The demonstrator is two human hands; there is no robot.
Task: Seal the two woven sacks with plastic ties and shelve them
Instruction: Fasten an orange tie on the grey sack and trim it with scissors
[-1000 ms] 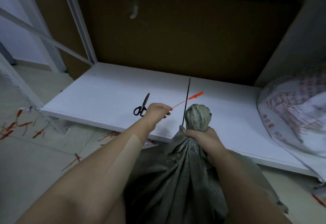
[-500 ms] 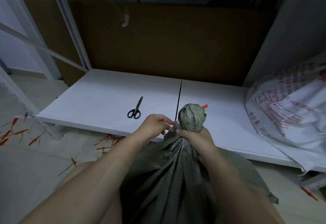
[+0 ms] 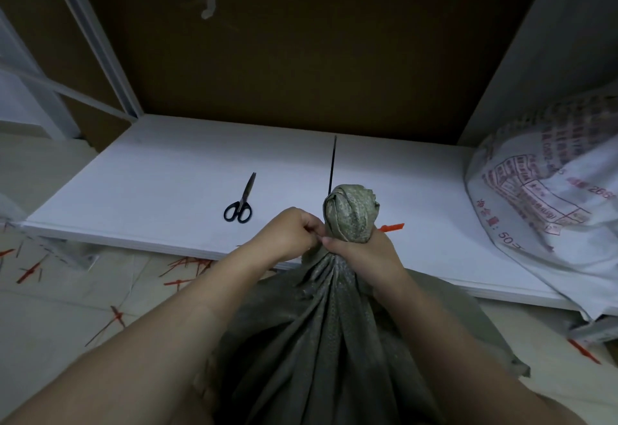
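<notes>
Grey-green woven sack [image 3: 327,341]: coarse plastic weave, stood on the floor against the front edge of the shelf [image 3: 150,183]. Its mouth is gathered into tight pleats that end in a rounded knob above the neck. Contents hidden.

Right hand [image 3: 361,252]: fingers wrapped firmly round the neck just under the knob.

Left hand [image 3: 294,237]: curled into a fist and pressed against the left side of the neck, touching the right thumb. What it pinches, if anything, cannot be told.

Red plastic tie [image 3: 393,226]: a flat, stiff end juts out to the right from behind the neck, above the right hand.

Shelf: smooth white board, backed by a brown cardboard panel [image 3: 301,56]. On it lie closed scissors [image 3: 239,205] with black loop handles, left of the sack, and a bulging white printed sack [image 3: 551,217] at the far right, its contents hidden.

Floor: pale tiles strewn with red tie offcuts [image 3: 180,272].
</notes>
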